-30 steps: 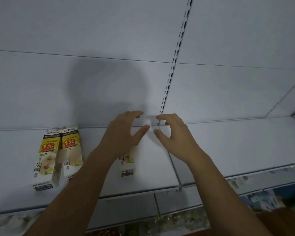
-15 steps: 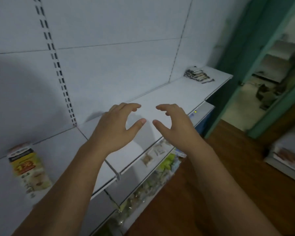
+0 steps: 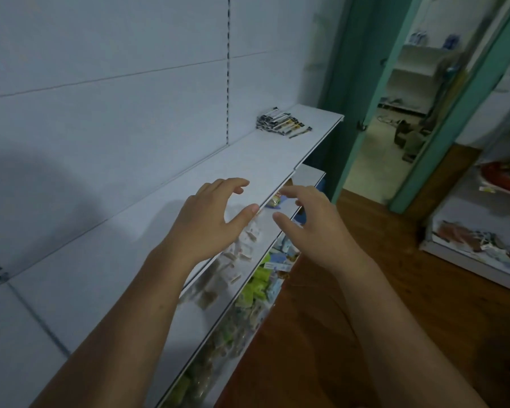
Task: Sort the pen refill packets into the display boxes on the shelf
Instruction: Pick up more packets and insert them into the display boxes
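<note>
Far end of the shelf [image 3: 248, 160]: your packets [image 3: 280, 122] lie there in a loose heap, well apart from both hands.
Left hand [image 3: 209, 222]: spread wide over the shelf's near part, fingers curled, holding nothing.
Right hand [image 3: 312, 225]: spread wide just past the shelf edge, also holding nothing.
Why so: you seem poised to reach right for the heap.
Boxes: none in view here.
Shelf surface: flat, smooth, pale, seemingly painted metal.
Packets: slim, glossy, dark and white with yellow; likely slippery in a bunch.
Lower shelves [image 3: 242, 293]: small wrapped goods, blurred.
</note>
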Available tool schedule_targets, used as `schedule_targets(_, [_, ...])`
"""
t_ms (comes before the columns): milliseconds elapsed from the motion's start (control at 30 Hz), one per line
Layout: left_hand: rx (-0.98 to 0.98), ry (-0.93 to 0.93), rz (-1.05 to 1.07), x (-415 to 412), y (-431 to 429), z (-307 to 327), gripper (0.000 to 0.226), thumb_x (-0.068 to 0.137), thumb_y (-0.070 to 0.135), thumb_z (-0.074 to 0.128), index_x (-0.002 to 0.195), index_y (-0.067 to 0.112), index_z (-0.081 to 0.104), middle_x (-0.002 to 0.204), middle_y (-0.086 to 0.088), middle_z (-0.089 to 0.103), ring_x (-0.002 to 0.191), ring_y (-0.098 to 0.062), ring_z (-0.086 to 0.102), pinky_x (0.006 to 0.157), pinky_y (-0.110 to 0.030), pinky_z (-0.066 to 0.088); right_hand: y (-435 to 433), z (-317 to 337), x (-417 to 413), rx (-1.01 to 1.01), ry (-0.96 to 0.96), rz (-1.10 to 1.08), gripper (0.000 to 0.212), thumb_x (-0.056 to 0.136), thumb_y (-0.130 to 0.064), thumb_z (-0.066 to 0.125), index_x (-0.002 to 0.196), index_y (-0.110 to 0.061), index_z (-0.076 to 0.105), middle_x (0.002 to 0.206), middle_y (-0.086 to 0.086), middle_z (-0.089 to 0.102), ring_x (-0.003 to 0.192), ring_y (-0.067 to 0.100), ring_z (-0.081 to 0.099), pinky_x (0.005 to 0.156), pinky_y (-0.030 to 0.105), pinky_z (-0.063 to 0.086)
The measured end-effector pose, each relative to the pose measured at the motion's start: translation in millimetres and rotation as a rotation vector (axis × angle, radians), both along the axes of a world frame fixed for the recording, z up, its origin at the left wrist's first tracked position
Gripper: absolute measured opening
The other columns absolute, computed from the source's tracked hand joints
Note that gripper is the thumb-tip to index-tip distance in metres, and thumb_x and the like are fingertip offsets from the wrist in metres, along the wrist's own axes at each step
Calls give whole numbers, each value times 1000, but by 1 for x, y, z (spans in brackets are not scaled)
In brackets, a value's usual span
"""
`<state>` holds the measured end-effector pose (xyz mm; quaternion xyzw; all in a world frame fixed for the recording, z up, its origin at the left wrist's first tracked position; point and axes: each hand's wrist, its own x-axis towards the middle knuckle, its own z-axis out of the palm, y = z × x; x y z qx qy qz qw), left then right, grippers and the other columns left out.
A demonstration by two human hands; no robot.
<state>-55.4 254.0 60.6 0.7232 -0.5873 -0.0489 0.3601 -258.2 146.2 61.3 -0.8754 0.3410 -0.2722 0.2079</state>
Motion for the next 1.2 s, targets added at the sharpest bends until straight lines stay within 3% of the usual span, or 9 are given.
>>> schedule_targets(300, [43,-57,-44,-46,-126,-8,51,98,61,57,143,39,51,134,19,60,123,-11,54,101,-48,49,-116,-9,-49,-12,29,-43,49,98,-52,61,144,-39,49,139,-11,55,131,15,48,111,56,40])
schedule_targets(500, [61,-191,-89,-54,-210,-12,52,98,60,58,143,34,52,135,12,62,124,-16,55,99,-44,47,-197,-16,-70,-127,162,-128,53,98,-58,57,146,-38,47,140,-9,53,131,15,46,110,46,38])
schedule_targets(633, [47,-237,-127,-54,-283,-15,66,96,69,48,150,32,46,146,8,56,131,-18,52,105,-45,43,-259,-21,-73,-185,250,-181,57,98,-61,55,148,-38,42,145,-9,50,135,15,42,111,44,33])
schedule_targets(833, [51,-213,-193,-50,-387,-25,58,99,62,49,150,35,44,143,9,56,126,-15,52,102,-44,43,-349,-20,-60,-152,287,-213,57,98,-60,55,149,-35,43,144,-8,50,134,15,43,108,43,35])
schedule_targets(1200, [87,-147,-175,-39,-535,-27,61,96,66,43,148,35,47,146,10,55,133,-17,49,106,-47,44,-499,-19,-47,-101,232,-156,57,99,-59,55,149,-31,46,143,-7,52,132,16,45,108,44,37])
